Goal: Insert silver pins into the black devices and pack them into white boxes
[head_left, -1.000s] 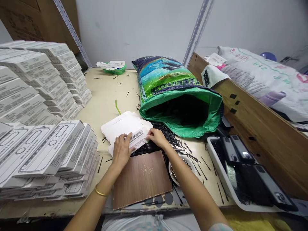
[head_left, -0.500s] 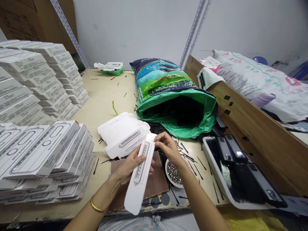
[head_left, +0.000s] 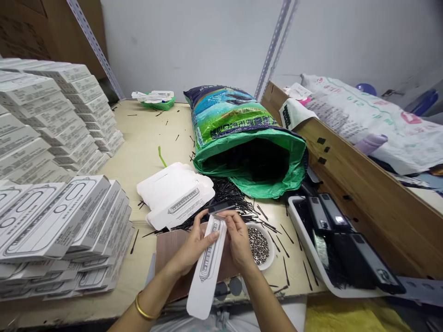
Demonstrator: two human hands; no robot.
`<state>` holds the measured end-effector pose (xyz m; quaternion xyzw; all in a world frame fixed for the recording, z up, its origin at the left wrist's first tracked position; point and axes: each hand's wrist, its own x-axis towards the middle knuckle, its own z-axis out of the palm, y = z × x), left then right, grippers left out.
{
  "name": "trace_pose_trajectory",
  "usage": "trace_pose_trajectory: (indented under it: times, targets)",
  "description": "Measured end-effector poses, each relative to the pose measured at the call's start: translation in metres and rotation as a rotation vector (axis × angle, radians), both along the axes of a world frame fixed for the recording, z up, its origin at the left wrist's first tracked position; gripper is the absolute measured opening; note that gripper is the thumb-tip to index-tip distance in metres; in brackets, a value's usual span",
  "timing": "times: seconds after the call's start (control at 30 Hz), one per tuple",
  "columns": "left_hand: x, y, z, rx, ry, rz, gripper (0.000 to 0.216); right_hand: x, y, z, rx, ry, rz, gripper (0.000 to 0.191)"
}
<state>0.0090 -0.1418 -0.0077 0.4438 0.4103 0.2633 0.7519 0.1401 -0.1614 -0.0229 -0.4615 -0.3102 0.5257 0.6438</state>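
Note:
A narrow white cardboard box (head_left: 211, 263) with a printed line drawing slants between my hands, its plain end flap hanging over the table's front edge. My left hand (head_left: 194, 246) is closed around its left side, thumb across the printed face. At the top end, my right hand (head_left: 239, 240) pinches the box's edge with bent fingers. Beneath lies a brown board (head_left: 169, 246). Just beyond the hands are flat white box blanks (head_left: 176, 193) and a heap of thin black sticks (head_left: 228, 193). Right of my right hand stands a white bowl (head_left: 272, 253) of small metal parts.
Stacks of printed white boxes (head_left: 55, 221) fill the left side. An open green-lined sack (head_left: 235, 115) lies at the back. On the right, a white tray (head_left: 311, 258) holds black-and-grey devices beside a wooden plank (head_left: 363, 198). A green basket (head_left: 166, 105) sits far back.
The box has come slightly right and toward me. My right hand has moved down alongside its top end, and the top flap no longer sticks up. The view has shifted slightly.

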Motion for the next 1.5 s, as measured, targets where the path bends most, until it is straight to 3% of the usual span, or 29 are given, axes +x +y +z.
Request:
trace_pose_trajectory:
  times: [0.23,0.4,0.47,0.53,0.57,0.63,0.7,0.77,0.87,0.9,0.97,1.1,1.17,1.27,1.33,1.4,1.5]
  targets:
    - [-0.003,-0.012,0.005,0.227,0.246,-0.058,0.087,0.000,0.006,0.002,-0.188,0.200,0.035,0.033]
    - [-0.004,-0.004,0.000,0.143,0.136,-0.010,0.100,-0.009,-0.011,-0.001,-0.112,0.063,0.007,0.037]
    - [-0.007,-0.002,-0.003,0.086,0.117,0.010,0.095,-0.008,-0.019,-0.005,-0.117,0.019,0.036,0.036]
    - [-0.011,-0.004,-0.005,0.083,0.099,0.020,0.083,-0.004,-0.022,-0.010,-0.170,0.044,-0.027,0.038]
    - [-0.013,-0.007,-0.006,0.151,0.092,0.000,0.078,-0.002,-0.021,-0.012,-0.198,0.072,-0.101,0.038]
    - [-0.017,-0.013,-0.007,0.463,0.101,-0.053,0.074,0.000,-0.016,-0.017,-0.224,0.056,-0.214,0.036]
    - [-0.020,-0.016,-0.007,0.853,0.129,-0.025,0.068,0.000,-0.004,-0.018,-0.197,-0.143,-0.126,0.030]
    - [-0.022,-0.015,-0.003,0.993,0.242,0.116,0.054,0.000,0.013,-0.018,-0.120,-0.550,0.073,0.024]
    - [-0.025,-0.004,0.006,0.681,0.564,0.271,0.059,0.009,0.044,-0.018,0.028,-1.279,0.350,0.035]
    - [-0.026,-0.001,0.008,0.572,0.653,0.261,0.068,0.014,0.054,-0.019,0.060,-1.444,0.457,0.042]
    - [-0.027,0.004,0.007,0.457,0.732,0.198,0.082,0.024,0.070,-0.022,0.101,-1.547,0.586,0.048]
    - [-0.025,0.005,-0.004,0.460,0.731,0.063,0.078,0.034,0.081,-0.026,0.171,-1.550,0.686,0.056]
    - [-0.024,0.004,-0.006,0.455,0.746,0.034,0.074,0.037,0.081,-0.025,0.189,-1.546,0.690,0.051]
    - [-0.026,0.005,-0.006,0.435,0.769,0.020,0.073,0.049,0.080,-0.015,0.159,-1.488,0.555,0.050]
    - [-0.029,0.007,-0.006,0.442,0.781,0.004,0.075,0.059,0.076,-0.003,0.129,-1.212,0.325,0.062]
    - [-0.031,0.009,-0.007,0.463,0.775,-0.012,0.075,0.065,0.068,0.013,0.117,-0.758,0.157,0.070]
    - [-0.027,0.011,-0.006,0.559,0.667,-0.020,0.069,0.063,0.051,0.033,0.132,-0.332,0.246,0.068]
